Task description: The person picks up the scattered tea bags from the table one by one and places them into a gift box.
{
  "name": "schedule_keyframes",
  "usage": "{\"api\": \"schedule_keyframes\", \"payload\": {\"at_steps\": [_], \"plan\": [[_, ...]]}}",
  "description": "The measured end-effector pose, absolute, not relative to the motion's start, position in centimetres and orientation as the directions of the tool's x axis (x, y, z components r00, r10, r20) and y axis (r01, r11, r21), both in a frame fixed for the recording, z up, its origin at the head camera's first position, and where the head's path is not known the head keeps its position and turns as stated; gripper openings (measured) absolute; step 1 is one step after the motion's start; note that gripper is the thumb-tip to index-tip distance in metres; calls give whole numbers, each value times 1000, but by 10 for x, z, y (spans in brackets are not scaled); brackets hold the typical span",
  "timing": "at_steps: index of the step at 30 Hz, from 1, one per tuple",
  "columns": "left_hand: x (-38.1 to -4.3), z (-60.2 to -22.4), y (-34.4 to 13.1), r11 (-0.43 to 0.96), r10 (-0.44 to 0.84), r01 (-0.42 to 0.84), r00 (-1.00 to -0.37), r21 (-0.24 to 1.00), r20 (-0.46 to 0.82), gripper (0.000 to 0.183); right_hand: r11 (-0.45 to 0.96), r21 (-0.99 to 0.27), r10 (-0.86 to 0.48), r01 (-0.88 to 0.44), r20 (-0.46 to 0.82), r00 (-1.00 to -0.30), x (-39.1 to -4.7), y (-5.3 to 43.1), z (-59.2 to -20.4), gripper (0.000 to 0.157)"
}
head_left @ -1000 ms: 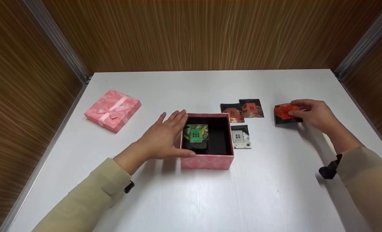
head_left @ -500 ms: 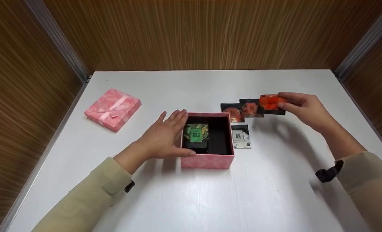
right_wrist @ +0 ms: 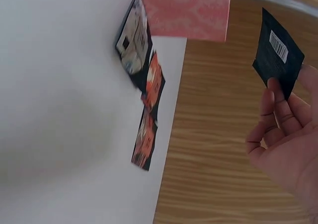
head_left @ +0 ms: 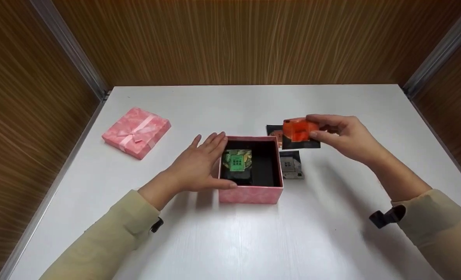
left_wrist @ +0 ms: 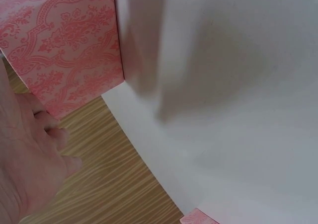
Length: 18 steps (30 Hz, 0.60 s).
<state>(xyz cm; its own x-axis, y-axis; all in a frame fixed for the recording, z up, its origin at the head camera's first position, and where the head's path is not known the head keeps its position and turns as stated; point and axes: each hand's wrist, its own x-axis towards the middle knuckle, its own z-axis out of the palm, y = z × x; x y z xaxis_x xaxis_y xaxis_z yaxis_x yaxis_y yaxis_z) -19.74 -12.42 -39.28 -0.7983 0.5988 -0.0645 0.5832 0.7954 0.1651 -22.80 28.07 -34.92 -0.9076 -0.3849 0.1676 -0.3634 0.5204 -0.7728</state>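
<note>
A pink patterned box point(head_left: 249, 195) stands without its lid, its inside black. My left hand point(head_left: 197, 169) lies along its left side, fingers straight at the far corner and thumb on the front rim. Inside, on the left half, is a sachet with a green label point(head_left: 237, 162). My right hand point(head_left: 347, 136) pinches an orange and black sachet point(head_left: 299, 131) by its right edge, held up beyond the box's far right corner. The right wrist view shows this sachet's dark back point(right_wrist: 273, 60) with a barcode.
A white-labelled sachet point(head_left: 291, 165) lies against the box's right side. Behind it are two orange-printed sachets, one lower point(right_wrist: 145, 143) in the right wrist view, partly hidden from the head view. The pink lid point(head_left: 137, 132) with a ribbon bow lies at left. Wood-patterned panels point(head_left: 230, 42) enclose the table.
My right hand has lifted the orange and black sachet from the right and carried it left, over the other orange sachets towards the box. The left hand has stayed at the box.
</note>
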Motion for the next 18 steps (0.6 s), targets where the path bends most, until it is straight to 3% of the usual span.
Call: {"api": "schedule_keyframes", "payload": {"at_steps": [18], "plan": [[-198, -393, -124, 796, 598, 582, -799, 166, -67, 132, 477, -746, -510, -465, 196, -837, -211, 226, -354, 49]]}}
